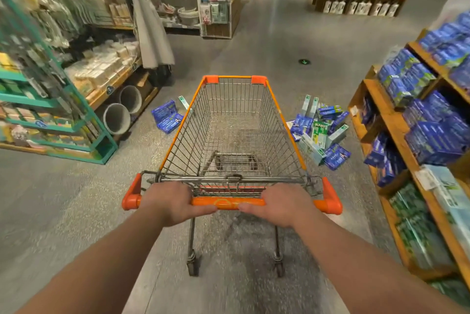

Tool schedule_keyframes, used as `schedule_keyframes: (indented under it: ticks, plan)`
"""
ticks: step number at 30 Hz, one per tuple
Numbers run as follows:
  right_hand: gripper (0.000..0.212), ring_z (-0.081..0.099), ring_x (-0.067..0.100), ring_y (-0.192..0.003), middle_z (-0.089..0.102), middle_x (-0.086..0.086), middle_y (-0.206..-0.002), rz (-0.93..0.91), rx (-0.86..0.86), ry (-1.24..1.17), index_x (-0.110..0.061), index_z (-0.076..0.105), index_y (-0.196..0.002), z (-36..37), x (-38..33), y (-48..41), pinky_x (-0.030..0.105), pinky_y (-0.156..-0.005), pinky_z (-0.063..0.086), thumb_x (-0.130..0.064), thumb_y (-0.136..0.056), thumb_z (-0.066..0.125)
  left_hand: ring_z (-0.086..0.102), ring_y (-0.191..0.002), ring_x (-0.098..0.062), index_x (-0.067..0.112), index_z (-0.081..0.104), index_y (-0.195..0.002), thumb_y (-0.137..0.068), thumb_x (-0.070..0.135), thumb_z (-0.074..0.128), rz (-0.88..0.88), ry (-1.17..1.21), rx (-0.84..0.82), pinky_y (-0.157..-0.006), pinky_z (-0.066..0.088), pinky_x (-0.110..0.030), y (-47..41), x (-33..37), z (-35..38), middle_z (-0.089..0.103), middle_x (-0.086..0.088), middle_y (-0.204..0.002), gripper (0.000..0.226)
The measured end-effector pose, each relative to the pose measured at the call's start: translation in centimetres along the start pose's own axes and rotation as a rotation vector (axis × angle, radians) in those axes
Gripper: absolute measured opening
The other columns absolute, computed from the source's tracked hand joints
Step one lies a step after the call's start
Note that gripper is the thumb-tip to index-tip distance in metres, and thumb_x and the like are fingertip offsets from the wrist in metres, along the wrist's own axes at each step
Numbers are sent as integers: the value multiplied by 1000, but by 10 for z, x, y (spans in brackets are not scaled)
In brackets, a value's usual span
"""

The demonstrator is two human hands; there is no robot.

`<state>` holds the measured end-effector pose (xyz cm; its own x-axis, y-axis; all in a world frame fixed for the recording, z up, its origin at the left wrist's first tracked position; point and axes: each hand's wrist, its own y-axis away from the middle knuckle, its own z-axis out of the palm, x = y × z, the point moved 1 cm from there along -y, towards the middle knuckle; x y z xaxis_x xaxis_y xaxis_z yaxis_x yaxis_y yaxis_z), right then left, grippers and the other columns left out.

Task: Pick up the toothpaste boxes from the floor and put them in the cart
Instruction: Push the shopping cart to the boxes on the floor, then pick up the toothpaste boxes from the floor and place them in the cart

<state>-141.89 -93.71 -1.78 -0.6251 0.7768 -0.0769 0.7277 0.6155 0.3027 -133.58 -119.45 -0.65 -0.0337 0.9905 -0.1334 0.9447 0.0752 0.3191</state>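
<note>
Main pile of toothpaste boxes (321,130): on the floor (76,212) at centre right of the frame, just beside the cart's right wall and at the foot of the wooden shelves (396,125). Blue boxes are mixed with pale green-and-white ones, jumbled, some flat, some propped on others.

Smaller group of toothpaste boxes (167,116): centre left, on the floor just beside the cart's left wall. It is mostly blue, with one pale box at its far edge. Both lots lie outside the basket.

Cart (284,120): wire basket with an orange rim, standing at frame centre between the two lots. Its orange handle bar (227,203) is the part nearest the camera.

Left hand (173,203): the forearm enters from the lower left and reaches forward, palm down on the left part of the bar. Fingers are curled over the far side, and the thumb lies along the near side, pointing toward the middle. It is wrapped closed around the bar.

Right hand (282,205): the forearm enters from the lower right in a mirrored pose, palm down on the right part of the bar. Fingers are curled over it and the thumb points inward, so it likewise grips the bar. The two thumbs are apart, with the bar's middle section showing between them.

Surroundings: the wooden shelves on the right carry blue and green boxes. A teal rack (76,100) stands at left, with two grey pipe ends (117,118) low beside it. A grey cloth (150,26) hangs at upper left. The frame edges are blurred.
</note>
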Motion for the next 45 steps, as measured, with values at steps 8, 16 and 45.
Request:
schedule_keyframes:
  ticks: [8, 16, 45]
  plan:
    - [101, 62, 24, -82, 59, -3, -80, 55, -16, 8, -23, 58, -70, -52, 19, -153, 38, -76, 52, -107, -57, 4, 58, -73, -21, 18, 57, -68, -55, 108, 9, 31, -7, 28, -66, 46, -34, -143, -82, -36, 57, 5, -72, 103]
    - [97, 64, 23, -84, 62, -3, -80, 177, 10, 2, -21, 63, -73, -91, 16, -271, 36, -74, 49, -104, -66, 12, 58, -73, -20, 18, 59, -69, -56, 107, 5, 101, -47, 42, -70, 50, -35, -259, -164, -63, 59, 5, -76, 105]
    - [73, 61, 24, -109, 65, 3, -122, 425, -4, -221, -24, 56, -132, -210, 68, -302, 40, -91, 51, -81, -90, 36, 66, -105, -27, 26, 55, -122, -86, 86, 21, 447, -3, 177, -81, 52, -38, -372, -147, -193, 70, -5, -112, 78]
